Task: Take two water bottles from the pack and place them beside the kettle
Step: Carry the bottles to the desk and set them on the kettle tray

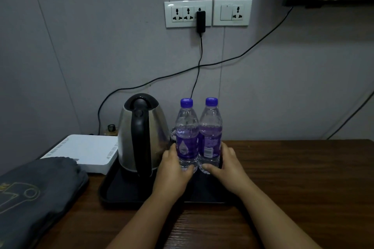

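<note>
- Your left hand wraps the lower part of the left bottle; fingers curled round its far side, thumb pressed on the near base.
- Your right hand grips the right bottle the same way, thumb across the near base, fingers round the right flank.
- Both bottles stand upright, touching each other side by side, purple caps on, purple labels facing you.
- They sit on the black tray, just right of the kettle; left bottle near the kettle's steel wall, contact not clear.
- Kettle: steel body, black handle toward you, on the same tray's left half.
- Tray rests on the dark wooden table.
- Left of the tray: a white box with vent slots, and a folded grey cloth at the near corner.
- On the wall behind: sockets with a black adapter plugged in, cable hanging down behind the bottles.
</note>
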A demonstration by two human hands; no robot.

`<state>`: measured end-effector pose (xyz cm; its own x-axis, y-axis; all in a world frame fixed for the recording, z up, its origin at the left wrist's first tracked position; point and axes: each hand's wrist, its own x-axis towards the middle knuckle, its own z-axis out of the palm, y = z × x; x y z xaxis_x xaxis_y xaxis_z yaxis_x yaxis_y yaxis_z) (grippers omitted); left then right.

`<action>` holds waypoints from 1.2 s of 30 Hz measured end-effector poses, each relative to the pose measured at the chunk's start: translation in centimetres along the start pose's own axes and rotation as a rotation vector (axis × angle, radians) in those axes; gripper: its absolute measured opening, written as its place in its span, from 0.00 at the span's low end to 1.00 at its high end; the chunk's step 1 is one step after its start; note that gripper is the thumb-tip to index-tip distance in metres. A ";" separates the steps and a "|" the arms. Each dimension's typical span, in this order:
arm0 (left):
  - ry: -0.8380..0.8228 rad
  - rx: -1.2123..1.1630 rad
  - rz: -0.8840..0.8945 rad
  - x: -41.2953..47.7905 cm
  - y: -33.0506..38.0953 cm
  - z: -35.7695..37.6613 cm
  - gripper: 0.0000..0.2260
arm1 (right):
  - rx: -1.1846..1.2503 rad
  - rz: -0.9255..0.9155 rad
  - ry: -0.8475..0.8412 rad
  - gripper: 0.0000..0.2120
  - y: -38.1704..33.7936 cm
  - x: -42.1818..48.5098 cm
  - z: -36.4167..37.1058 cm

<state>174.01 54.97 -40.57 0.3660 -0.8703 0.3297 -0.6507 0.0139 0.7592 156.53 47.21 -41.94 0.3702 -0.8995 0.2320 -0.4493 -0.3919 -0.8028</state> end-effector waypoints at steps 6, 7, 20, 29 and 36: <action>-0.072 -0.058 -0.027 0.0 -0.1 -0.1 0.26 | 0.009 -0.021 -0.088 0.37 0.1 -0.3 -0.6; -0.065 -0.067 -0.048 0.0 -0.1 -0.1 0.28 | -0.001 -0.020 -0.079 0.38 0.0 -0.3 -0.6; -0.058 0.024 -0.001 -0.6 0.6 -0.2 0.33 | 0.040 -0.004 -0.044 0.32 -0.1 -0.5 -0.4; 0.054 0.040 -0.055 -0.3 0.4 0.2 0.26 | 0.010 -0.015 0.025 0.36 1.1 0.4 -0.2; 0.066 0.087 -0.082 0.2 0.4 0.3 0.26 | 0.011 -0.005 0.022 0.37 1.2 0.5 -0.3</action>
<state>173.62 54.63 -40.41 0.4617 -0.8324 0.3065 -0.6706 -0.1014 0.7349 155.87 46.21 -42.63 0.3547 -0.9016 0.2476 -0.4385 -0.3944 -0.8076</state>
